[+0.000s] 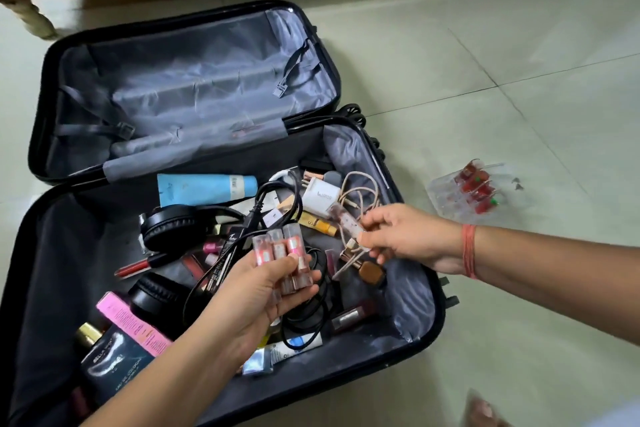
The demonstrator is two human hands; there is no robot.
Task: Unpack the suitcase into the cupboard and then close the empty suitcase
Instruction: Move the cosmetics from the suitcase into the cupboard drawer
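Unpacking is the step we judge to be in hand, and it is far from finished. The suitcase lies open on the floor across the left and centre of the frame. Its upper half shows mostly grey lining and straps, while its lower half is crowded with headphones, a blue tube, a white charger, cables and cosmetics. Our left hand reaches in from the bottom edge, thumb and fingers curled round three pink lip tubes held upright above the clutter. Our right hand comes in from the right edge and pinches a fourth, paler tube between thumb and fingertips, just right of the three. Next, we think, the loose tube should join the bundle or go to the clear organiser on the tiles at the right. Only then can anything be carried to the cupboard, which we cannot pick out with certainty here.
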